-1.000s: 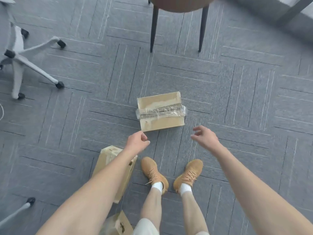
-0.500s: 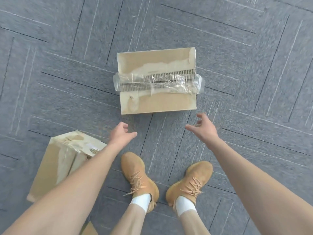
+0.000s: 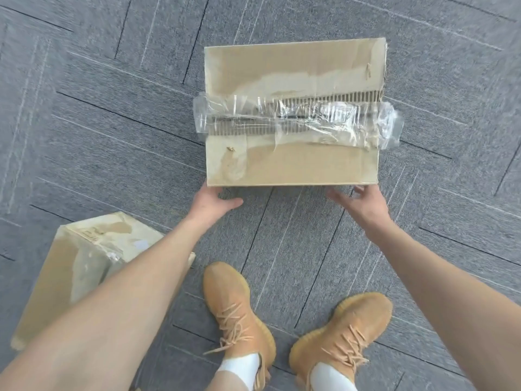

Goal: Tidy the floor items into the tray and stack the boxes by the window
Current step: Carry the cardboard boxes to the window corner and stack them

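A worn cardboard box (image 3: 293, 80) with torn clear tape across its top lies flat on the grey carpet just ahead of my feet. My left hand (image 3: 211, 203) is at its near left corner, fingers reaching under the bottom edge. My right hand (image 3: 359, 200) hovers at the near right corner, fingers spread and slightly blurred, not clearly touching the box. A second cardboard box (image 3: 76, 266) lies tilted on the floor to my left, partly hidden by my left forearm.
Grey carpet tiles (image 3: 98, 131) surround the boxes. My two tan shoes (image 3: 236, 311) stand just behind the taped box. No tray or window is in view.
I have bent lower and the taped box fills more of the view. Both hands moved forward from mid-air to the box's near corners.
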